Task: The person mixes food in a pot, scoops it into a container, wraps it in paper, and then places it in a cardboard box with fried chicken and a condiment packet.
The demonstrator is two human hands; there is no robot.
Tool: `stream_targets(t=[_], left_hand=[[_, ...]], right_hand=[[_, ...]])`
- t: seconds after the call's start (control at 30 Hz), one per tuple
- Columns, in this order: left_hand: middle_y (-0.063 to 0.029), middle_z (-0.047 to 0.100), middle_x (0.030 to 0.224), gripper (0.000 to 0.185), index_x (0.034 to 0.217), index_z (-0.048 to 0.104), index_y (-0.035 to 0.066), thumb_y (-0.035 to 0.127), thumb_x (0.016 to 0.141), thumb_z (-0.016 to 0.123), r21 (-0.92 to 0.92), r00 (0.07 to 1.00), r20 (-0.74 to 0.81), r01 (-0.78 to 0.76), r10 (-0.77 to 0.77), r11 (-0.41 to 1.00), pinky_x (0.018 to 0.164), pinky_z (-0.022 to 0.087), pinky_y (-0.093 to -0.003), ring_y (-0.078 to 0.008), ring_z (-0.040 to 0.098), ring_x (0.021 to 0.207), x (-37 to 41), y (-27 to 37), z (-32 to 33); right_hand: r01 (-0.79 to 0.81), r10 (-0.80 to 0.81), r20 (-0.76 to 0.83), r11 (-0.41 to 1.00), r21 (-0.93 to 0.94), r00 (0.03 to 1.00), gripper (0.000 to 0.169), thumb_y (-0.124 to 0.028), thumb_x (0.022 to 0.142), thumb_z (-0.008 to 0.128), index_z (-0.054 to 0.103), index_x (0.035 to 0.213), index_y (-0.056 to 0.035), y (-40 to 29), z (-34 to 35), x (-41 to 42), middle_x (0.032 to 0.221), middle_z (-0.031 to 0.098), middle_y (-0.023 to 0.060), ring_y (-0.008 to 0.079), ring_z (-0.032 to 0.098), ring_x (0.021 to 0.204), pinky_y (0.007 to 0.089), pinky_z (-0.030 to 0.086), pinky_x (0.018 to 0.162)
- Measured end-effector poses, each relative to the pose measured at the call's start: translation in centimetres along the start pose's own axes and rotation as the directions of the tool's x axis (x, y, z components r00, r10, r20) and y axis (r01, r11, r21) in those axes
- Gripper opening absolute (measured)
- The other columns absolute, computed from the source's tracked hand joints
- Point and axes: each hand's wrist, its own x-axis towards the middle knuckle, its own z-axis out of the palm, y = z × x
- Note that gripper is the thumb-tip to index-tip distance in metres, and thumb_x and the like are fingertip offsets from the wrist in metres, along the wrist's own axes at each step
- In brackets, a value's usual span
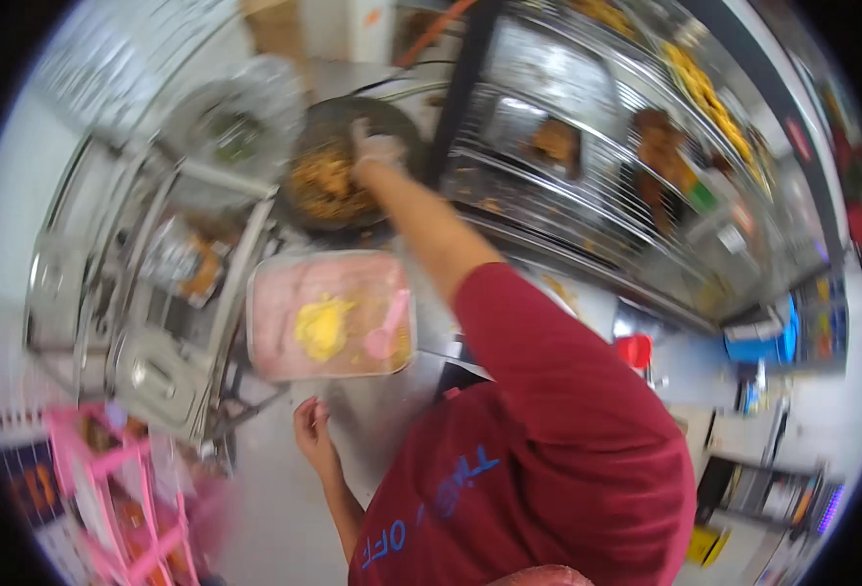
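My right hand [380,150], in a thin clear glove, reaches into a round dark bowl [402,121] at the far end of the counter. It is at the right side of shredded brownish-orange food [325,179]; blur hides whether its fingers hold any. Nearer me is a shallow pinkish plastic tub [273,315]. Inside it are a soft yellow mound [321,327] and a pink plastic scoop [387,329], its handle pointing away. My left hand [314,425] hangs below the tub's near edge, apart from it, fingers loosely curled. Whether something small is in its fingers is unclear.
A glass display case [592,132] with metal racks and cooked meat rises close on the right. Lidded steel food pans [156,377] and a plastic-lined bowl of greens [237,135] line the left. A pink rack [116,476] stands lower left.
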Motion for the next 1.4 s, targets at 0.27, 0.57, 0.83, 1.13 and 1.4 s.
stream_targets(t=[0.27,0.57,0.83,1.13,1.4], left_hand=[[-0.0063,0.061,0.094,0.020,0.104,0.057,0.001,0.013,0.088,0.054,-0.050,0.998,-0.060,-0.028,0.025,0.998,0.080,0.043,-0.0270,-0.0145,0.059,0.089,0.5,1.0,0.0],[-0.0060,0.062,0.093,0.019,0.102,0.058,0.001,0.014,0.088,0.054,-0.120,0.989,-0.145,-0.014,-0.004,0.993,0.080,0.043,-0.0271,-0.0139,0.059,0.088,-0.3,-0.1,-1.5],[-0.0056,0.061,0.092,0.018,0.101,0.058,0.001,0.014,0.089,0.053,-0.165,0.979,-0.203,-0.039,0.004,0.986,0.080,0.042,-0.0267,-0.0140,0.059,0.087,0.5,0.7,-2.1],[-0.0059,0.061,0.093,0.019,0.100,0.058,0.002,0.016,0.089,0.053,-0.157,0.972,-0.216,0.060,-0.093,0.986,0.077,0.043,-0.0255,-0.0132,0.059,0.088,-0.7,-0.5,-3.2],[-0.0055,0.061,0.090,0.018,0.100,0.058,0.002,0.015,0.089,0.053,-0.140,0.979,-0.188,0.053,-0.080,0.989,0.076,0.043,-0.0254,-0.0114,0.058,0.085,-1.1,0.7,-3.2]], right_hand=[[0.035,-0.032,0.022,0.988,-0.152,0.999,0.031,-0.020,0.076,0.059,0.065,0.102,-0.0048,0.6,-1.6,1.9,0.113,0.059,0.0147,0.0263,0.058,0.104,0.0379,0.048,0.081],[0.351,-0.312,-0.225,0.923,0.160,0.923,0.047,-0.040,0.075,0.064,0.063,0.105,-0.0042,-3.6,-11.1,-2.9,0.099,0.063,0.0206,0.0291,0.061,0.095,0.0355,0.046,0.081],[0.337,-0.335,0.033,0.932,-0.132,0.942,0.050,-0.040,0.070,0.064,0.063,0.106,-0.0055,-4.3,-2.9,-6.2,0.111,0.059,0.0213,0.0343,0.057,0.103,0.0395,0.045,0.088],[0.213,-0.229,-0.115,0.968,-0.133,0.967,0.052,-0.040,0.073,0.066,0.061,0.105,0.0006,-3.8,-2.9,-5.9,0.116,0.055,0.0225,0.0329,0.053,0.109,0.0392,0.043,0.090],[0.464,-0.448,-0.134,0.876,0.130,0.884,0.046,-0.040,0.074,0.066,0.065,0.091,0.0037,-7.5,-13.1,-4.7,0.081,0.066,0.0151,0.0197,0.062,0.071,0.0358,0.048,0.062]])
